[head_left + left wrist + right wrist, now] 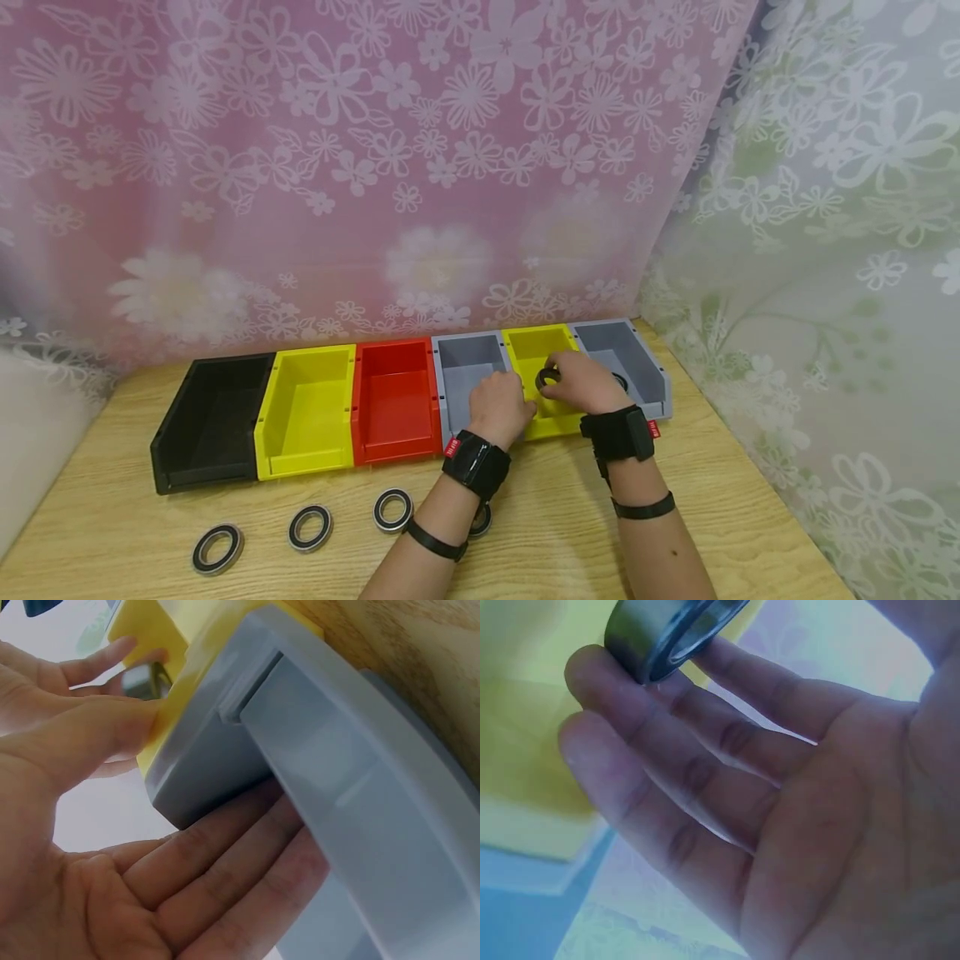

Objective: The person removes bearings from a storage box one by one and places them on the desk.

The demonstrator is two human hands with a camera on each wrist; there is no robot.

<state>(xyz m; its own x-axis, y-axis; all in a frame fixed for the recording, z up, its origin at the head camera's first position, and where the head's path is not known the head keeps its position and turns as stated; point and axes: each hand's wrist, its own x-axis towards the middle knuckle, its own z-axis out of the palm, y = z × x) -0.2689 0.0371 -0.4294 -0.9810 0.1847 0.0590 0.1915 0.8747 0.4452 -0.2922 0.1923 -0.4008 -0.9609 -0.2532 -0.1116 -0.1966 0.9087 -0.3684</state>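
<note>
My right hand (581, 382) pinches a ring-shaped ball bearing (548, 379) over the right-hand yellow bin (540, 337). In the right wrist view the bearing (649, 637) sits at the fingertips. My left hand (501, 408) grips the adjoining side walls of that yellow bin and the middle grey bin (468, 354). The left wrist view shows the thumb on the yellow side and the other fingers on the inner face of the grey wall (217, 765). Another bearing (620, 382), partly hidden by the right hand, lies in the far-right grey bin (652, 367).
A black bin (217, 417), a yellow bin (307, 417) and a red bin (397, 417) continue the row leftward. On the wooden table (562, 533) in front lie bearings (217, 549), (309, 528), (392, 510), with another bearing (482, 521) partly behind the left wrist. Flowered curtains (337, 167) hang behind.
</note>
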